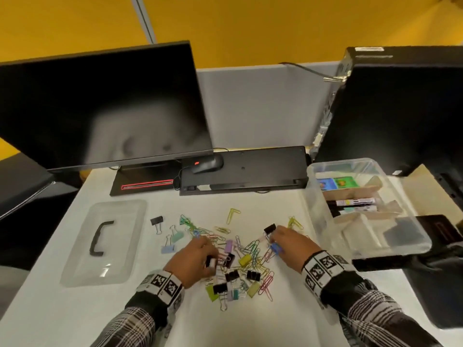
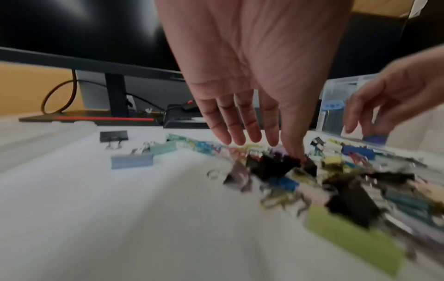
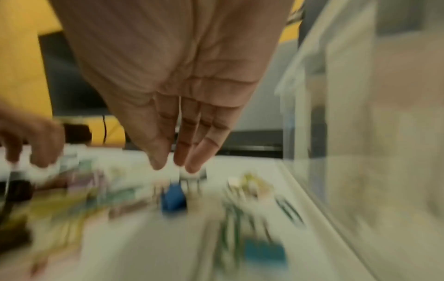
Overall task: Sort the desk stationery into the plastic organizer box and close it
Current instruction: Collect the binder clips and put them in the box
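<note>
A heap of coloured binder clips and paper clips (image 1: 240, 256) lies mid-desk. My left hand (image 1: 209, 257) hovers over the heap's left side. Its fingers hang straight in the left wrist view, and the thumb tip touches a black binder clip (image 2: 276, 166). My right hand (image 1: 274, 240) reaches down at the heap's right side, with straight fingertips (image 3: 192, 167) just above a blue binder clip (image 3: 173, 199); motion blur hides any contact. The clear organizer box (image 1: 315, 196) stands open to the right, holding markers and cards. Its lid (image 1: 82, 259) with a black handle lies flat on the left.
A monitor (image 1: 100, 108) and its base stand at the back left. A black keyboard (image 1: 250, 171) with a mouse on it sits behind the heap, and a dark computer case (image 1: 400, 108) behind the box. Loose clips (image 1: 170, 236) lie between lid and heap.
</note>
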The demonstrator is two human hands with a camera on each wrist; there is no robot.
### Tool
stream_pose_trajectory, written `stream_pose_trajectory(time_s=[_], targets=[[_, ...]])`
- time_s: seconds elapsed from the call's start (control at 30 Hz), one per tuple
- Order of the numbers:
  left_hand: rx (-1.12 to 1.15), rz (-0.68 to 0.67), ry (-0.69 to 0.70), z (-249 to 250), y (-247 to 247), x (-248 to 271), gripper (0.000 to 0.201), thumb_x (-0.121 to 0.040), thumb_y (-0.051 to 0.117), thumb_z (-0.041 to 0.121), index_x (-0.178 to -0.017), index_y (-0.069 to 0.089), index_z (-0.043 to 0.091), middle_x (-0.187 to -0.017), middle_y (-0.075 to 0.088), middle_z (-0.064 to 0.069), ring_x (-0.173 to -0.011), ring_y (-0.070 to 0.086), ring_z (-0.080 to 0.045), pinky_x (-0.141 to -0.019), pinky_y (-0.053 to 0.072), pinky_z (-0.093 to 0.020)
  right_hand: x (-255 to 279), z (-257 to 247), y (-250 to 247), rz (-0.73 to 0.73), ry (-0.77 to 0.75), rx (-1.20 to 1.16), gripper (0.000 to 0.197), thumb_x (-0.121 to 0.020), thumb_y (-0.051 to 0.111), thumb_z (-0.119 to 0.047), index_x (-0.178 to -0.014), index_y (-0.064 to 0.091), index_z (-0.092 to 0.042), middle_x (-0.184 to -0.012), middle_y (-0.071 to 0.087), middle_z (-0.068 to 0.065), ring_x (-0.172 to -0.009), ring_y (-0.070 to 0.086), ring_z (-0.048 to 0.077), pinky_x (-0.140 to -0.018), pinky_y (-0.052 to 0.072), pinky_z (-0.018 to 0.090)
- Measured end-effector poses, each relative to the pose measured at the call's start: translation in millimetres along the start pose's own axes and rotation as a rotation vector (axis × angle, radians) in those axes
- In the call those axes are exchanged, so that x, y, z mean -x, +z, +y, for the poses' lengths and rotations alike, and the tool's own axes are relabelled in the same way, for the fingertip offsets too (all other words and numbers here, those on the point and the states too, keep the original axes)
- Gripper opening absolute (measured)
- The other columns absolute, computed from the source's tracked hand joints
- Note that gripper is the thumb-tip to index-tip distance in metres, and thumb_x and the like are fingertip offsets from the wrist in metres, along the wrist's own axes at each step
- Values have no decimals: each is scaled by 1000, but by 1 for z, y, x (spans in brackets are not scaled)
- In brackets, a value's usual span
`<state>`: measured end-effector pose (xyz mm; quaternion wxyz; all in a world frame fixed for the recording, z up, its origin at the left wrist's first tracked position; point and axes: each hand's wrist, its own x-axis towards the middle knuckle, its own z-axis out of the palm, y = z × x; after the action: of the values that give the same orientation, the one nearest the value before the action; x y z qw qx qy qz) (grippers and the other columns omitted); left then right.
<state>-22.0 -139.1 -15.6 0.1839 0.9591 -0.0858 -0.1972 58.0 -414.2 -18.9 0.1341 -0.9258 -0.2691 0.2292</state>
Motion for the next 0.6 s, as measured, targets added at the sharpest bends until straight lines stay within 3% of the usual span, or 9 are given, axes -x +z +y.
stream_pose_trajectory(time_s=[0.17,0.33,0.43,0.5,0.6], targets=[[-33,12,49,-6,9,3,42,-83,65,35,-122,54,26,-120,47,7,-104,49,-11,-86,42,-21,2,3,27,16,-10,100,33,-90,48,-6,-121,49,-16,-123,45,2,-106,50,21,-80,48,32],[-87,57,128,-10,9,0,23,-85,60,34,-105,62,23,-106,56,4,-97,52,-15,-75,35,-21,5,-5,30,71,20,106,28,-89,47,-8,-116,52,-11,-122,47,3,-103,51,21,-79,48,30],[-24,96,136,-14,6,-2,17,-87,59,35,-98,64,24,-96,55,8,-90,49,-9,-72,35,-18,7,-11,30,70,43,89,24,-87,49,-16,-111,52,-13,-117,50,3,-99,52,20,-77,47,30],[78,109,105,-15,2,-3,14,-88,60,33,-100,62,26,-95,53,12,-89,49,-6,-75,38,-16,8,-14,29,80,94,14,21,-88,48,-21,-107,53,-14,-110,55,3,-91,53,18,-77,48,30],[251,96,42,-20,-3,-5,30,-89,61,29,-119,55,29,-108,55,15,-96,55,-4,-87,46,-21,12,-15,28,108,205,-143,19,-88,48,-19,-105,56,-18,-95,58,0,-84,56,18,-74,46,27]])
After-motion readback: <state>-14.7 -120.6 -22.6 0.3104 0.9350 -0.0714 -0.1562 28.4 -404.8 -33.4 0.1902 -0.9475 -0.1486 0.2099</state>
